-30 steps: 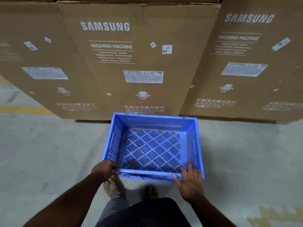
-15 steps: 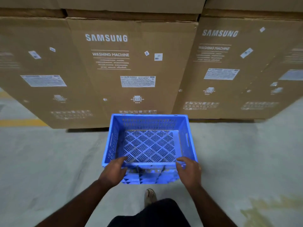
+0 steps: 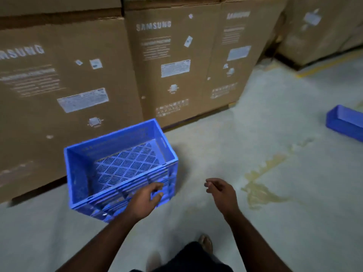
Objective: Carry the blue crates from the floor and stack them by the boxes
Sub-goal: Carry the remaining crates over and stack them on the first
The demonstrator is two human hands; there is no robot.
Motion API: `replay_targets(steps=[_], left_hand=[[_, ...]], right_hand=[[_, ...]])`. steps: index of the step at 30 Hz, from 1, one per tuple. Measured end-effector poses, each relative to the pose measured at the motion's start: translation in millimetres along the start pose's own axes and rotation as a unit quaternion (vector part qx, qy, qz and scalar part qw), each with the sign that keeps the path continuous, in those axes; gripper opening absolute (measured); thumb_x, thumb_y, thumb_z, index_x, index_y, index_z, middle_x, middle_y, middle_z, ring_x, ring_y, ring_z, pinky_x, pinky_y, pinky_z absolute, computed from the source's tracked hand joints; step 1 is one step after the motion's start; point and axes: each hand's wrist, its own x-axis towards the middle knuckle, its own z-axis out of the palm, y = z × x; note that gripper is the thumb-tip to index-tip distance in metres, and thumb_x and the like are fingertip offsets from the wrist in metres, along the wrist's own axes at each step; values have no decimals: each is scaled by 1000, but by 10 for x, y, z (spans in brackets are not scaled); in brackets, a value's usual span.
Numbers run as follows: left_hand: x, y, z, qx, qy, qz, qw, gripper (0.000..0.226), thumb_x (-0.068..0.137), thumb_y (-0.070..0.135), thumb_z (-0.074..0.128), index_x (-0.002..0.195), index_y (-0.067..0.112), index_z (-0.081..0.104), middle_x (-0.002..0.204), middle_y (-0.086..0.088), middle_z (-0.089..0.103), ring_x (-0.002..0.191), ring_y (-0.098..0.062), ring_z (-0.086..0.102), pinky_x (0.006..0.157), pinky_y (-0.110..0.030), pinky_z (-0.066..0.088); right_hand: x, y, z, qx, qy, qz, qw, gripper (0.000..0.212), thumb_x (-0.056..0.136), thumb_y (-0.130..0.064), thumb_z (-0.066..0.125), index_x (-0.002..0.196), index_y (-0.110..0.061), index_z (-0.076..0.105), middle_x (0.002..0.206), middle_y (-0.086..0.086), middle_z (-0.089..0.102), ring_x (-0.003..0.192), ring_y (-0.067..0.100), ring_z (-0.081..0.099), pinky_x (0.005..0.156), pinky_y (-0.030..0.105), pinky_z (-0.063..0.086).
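Since set snug vs cardboard boxes at left, blue crate stack sits done on floor. Left hand: fingers loosely curled, w/ nothing held, just off near wall. Right hand: same, empty, prob freed for next crate far right.

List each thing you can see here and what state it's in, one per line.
blue crate: upright, empty, on the floor beside the boxes
second blue crate: on the floor at right, cut off by the frame
cardboard boxes: closed, standing in a row
left hand: fingers loosely curled, holding nothing
right hand: empty, relaxed
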Motion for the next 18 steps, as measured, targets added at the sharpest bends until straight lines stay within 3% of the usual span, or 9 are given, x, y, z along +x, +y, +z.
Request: replay_targets(steps=[3,7,11,15,18], left_hand=[[393,438,437,8,-55,34,998,27,86,48,55,111,39,61,106,17,72,102,0,66,94,-31,53],[909,1221,1305,5,-118,78,990,23,84,47,55,105,40,61,103,37,65,96,7,66,91,-25,53],[1447,2121,2445,-14,-174,100,980,23,86,42,60,107,36,67,96,15,74,95,-4,69,89,-31,55],[1759,3125,3492,-19,-233,118,965,22,92,24,66,113,31,67,101,11,74,99,1,67,92,-28,52],[2033,3809,4134,-2,-284,140,949,22,93,24,65,114,32,65,104,12,73,99,5,65,91,-23,52]], right_hand=[[-76,201,-677,58,62,44,995,10,93,-18,67,96,-23,75,87,-5,78,79,15,74,79,36,57],[-87,632,-1676,81,136,75,985,12,96,-19,63,100,-23,73,88,-8,78,79,12,74,79,36,57],[-72,1182,-2878,85,211,110,968,14,96,-21,61,99,-27,73,89,-12,77,80,9,73,84,41,58],[-152,1609,-4022,72,273,141,949,18,95,-19,60,96,-31,74,88,-11,76,82,11,72,88,42,57],[-108,1769,-4842,14,272,126,954,17,93,-22,63,96,-31,77,89,-16,75,84,5,70,86,36,58]])
